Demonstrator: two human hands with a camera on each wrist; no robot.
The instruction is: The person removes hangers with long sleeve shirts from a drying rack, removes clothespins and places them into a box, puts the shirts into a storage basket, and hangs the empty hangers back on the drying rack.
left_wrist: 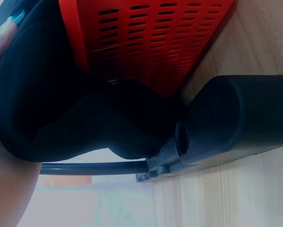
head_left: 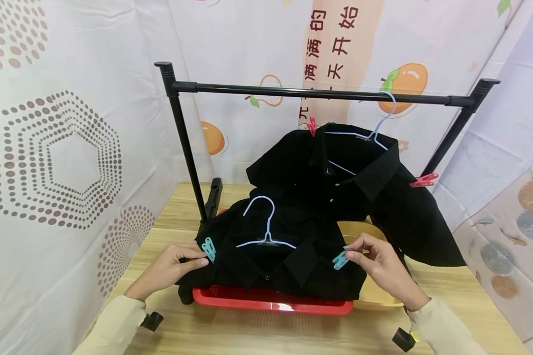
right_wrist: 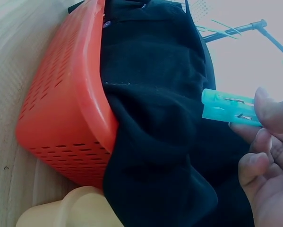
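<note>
A black shirt (head_left: 248,276) lies over a red basket (head_left: 275,306), a pale blue hanger (head_left: 267,231) in its collar. My left hand (head_left: 177,264) pinches the shirt's left shoulder, thumb on top, beside a teal clothespin (head_left: 209,249) on the cloth there. In the left wrist view, most of that hand (left_wrist: 4,165) is cut off by the frame edge. Between thumb and fingers, my right hand (head_left: 377,261) pinches another teal clothespin (right_wrist: 228,106) over the other shoulder. In the right wrist view, that clothespin's tip is close to the black cloth; whether it touches is unclear.
Behind, a second black shirt (head_left: 359,187) hangs by a pale blue hanger (head_left: 388,116) from a black rack (head_left: 270,91), with red clothespins (head_left: 311,126) at its shoulders. A yellow basket (head_left: 381,296) stands right of the red one. Black rack feet (head_left: 404,340) rest on the wooden table.
</note>
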